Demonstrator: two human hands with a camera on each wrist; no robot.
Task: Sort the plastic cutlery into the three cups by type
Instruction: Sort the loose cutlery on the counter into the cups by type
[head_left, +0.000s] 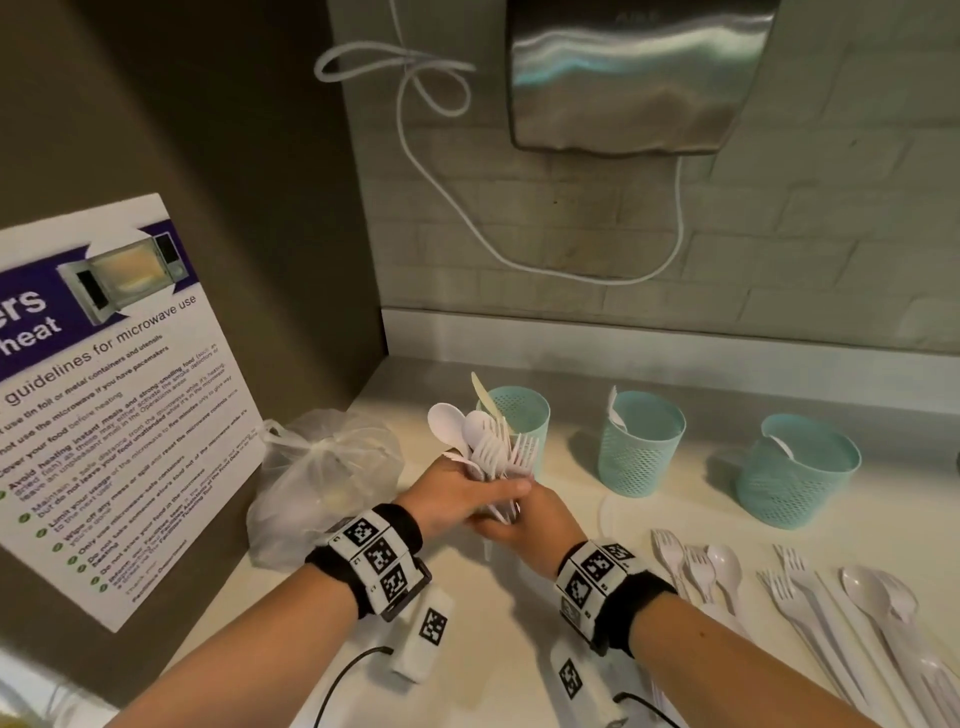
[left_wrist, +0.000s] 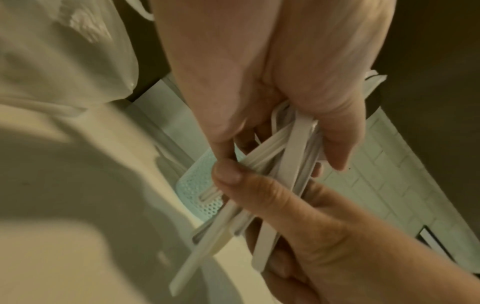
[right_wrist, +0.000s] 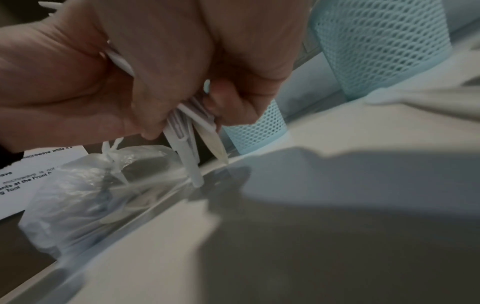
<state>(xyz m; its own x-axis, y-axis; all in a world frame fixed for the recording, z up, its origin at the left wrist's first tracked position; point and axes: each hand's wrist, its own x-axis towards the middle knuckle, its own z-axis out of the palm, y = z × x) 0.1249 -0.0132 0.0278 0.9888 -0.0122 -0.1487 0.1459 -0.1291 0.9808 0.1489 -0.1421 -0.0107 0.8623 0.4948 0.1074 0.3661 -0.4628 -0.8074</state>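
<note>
My left hand (head_left: 467, 496) grips an upright bundle of white plastic spoons and forks (head_left: 488, 447) just in front of the left teal mesh cup (head_left: 519, 415). Directly below it, my right hand (head_left: 519, 527) pinches the bundle's handles (left_wrist: 298, 156) between its thumb (left_wrist: 233, 174) and fingers. In the right wrist view the handle ends (right_wrist: 189, 152) hang just above the counter. A cream knife (head_left: 483, 395) stands in the left cup. The middle cup (head_left: 641, 441) and the right cup (head_left: 797, 470) each hold a white piece. More loose forks and spoons (head_left: 805, 613) lie on the counter at the right.
A knotted clear plastic bag (head_left: 322, 478) sits on the counter left of my hands. A microwave guidelines sign (head_left: 104, 395) leans against the dark side wall. A steel wall unit (head_left: 634, 78) with a white cable hangs over the cups.
</note>
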